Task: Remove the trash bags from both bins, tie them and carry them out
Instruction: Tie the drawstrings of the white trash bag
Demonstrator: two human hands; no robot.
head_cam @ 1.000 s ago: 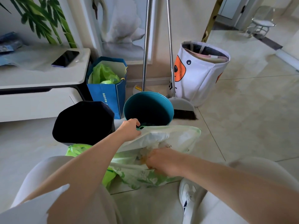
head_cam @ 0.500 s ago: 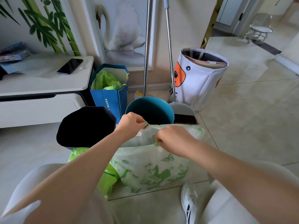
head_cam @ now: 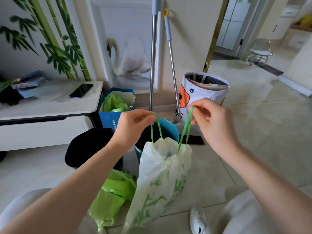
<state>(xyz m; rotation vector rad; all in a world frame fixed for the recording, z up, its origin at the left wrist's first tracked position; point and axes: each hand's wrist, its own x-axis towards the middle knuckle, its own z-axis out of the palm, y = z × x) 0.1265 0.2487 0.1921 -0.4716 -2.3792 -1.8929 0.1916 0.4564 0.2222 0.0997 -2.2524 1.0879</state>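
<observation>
A white trash bag (head_cam: 160,179) with a green print hangs in front of me, its mouth gathered. Two green drawstring loops rise from it. My left hand (head_cam: 135,122) pinches the left drawstring (head_cam: 156,127). My right hand (head_cam: 211,119) pinches the right drawstring (head_cam: 184,129). A bright green trash bag (head_cam: 111,195) lies on the floor to the left of the white one. Behind the bags stand a teal bin (head_cam: 170,132) and a black bin (head_cam: 89,146), both partly hidden by my arms and the bag.
A blue paper bag (head_cam: 109,119) holding green plastic stands by a white low cabinet (head_cam: 45,127) with a phone (head_cam: 81,92) on it. Broom and dustpan handles (head_cam: 152,65) lean on the wall. A white fabric basket (head_cam: 204,88) stands right. My shoe (head_cam: 198,220) is below.
Both hands have risen from the bag's rim, pulling the two green drawstrings up. The bag's mouth has cinched together and the bag now hangs upright.
</observation>
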